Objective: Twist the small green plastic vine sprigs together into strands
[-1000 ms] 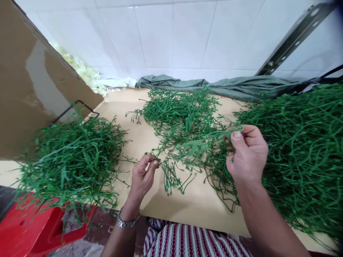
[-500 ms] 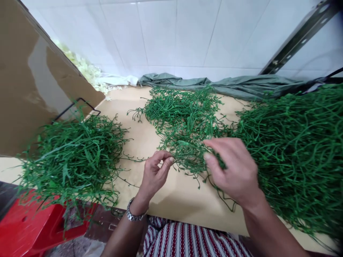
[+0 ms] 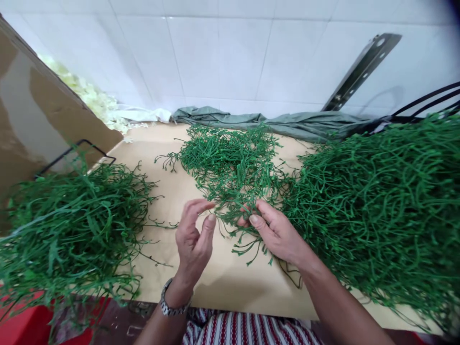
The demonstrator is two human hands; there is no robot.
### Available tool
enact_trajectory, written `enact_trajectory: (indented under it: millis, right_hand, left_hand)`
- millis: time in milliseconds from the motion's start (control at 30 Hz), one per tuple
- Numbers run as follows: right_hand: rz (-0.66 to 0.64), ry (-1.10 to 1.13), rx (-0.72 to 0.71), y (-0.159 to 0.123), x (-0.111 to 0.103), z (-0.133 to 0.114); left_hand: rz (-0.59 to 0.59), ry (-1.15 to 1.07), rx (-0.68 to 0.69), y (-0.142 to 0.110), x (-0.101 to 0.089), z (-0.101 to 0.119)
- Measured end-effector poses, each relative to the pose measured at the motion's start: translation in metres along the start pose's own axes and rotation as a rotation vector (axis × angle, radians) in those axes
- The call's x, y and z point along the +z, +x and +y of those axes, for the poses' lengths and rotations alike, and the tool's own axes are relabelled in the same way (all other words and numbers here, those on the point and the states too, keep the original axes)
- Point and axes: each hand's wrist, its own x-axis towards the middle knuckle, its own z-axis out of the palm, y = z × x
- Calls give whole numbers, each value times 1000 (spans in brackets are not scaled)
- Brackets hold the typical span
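My left hand (image 3: 196,235), a metal watch on its wrist, is raised over the table with thumb and fingers apart and nothing visible between them. To its right, my right hand (image 3: 276,230) pinches a small bunch of thin green stems (image 3: 247,244), which look like artificial greenery. Their forked tips hang toward the table's front. Just beyond both hands lies a loose, tangled pile of the same stems (image 3: 226,153). The right hand's lower fingers are partly hidden behind the bunch.
A large heap of green stems (image 3: 377,206) fills the right side. Another heap with leafy pieces (image 3: 72,225) is at left, before a cardboard box (image 3: 53,105). Green cloth (image 3: 251,120) runs along the tiled wall. Pale petals (image 3: 89,96) lie behind the box. A red stool (image 3: 28,326) stands below.
My left hand has let go of the stem tips and its fingers have parted. My right hand has moved lower, its bunch now drooping forward. The view has shifted slightly.
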Motion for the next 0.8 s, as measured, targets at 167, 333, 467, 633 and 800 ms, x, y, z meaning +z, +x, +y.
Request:
enact_trajectory:
  millis: [167, 333, 467, 633, 800]
  right_hand:
    - [-80, 115, 14, -1, -1, 1]
    - [-72, -67, -17, -2, -4, -1]
    - [-67, -184, -61, -4, -1, -4]
    - [0, -246, -139, -4, 8, -4]
    - [205, -218, -192, -1, 12, -4]
  left_hand:
    - [-280, -28, -127, -3, 9, -2]
    - [-335, -94, -187, -4, 16, 2]
    - [-271, -44, -221, -6, 21, 10]
    - [-203, 38, -143, -11, 26, 10]
    - [-56, 95, 65, -17, 27, 1]
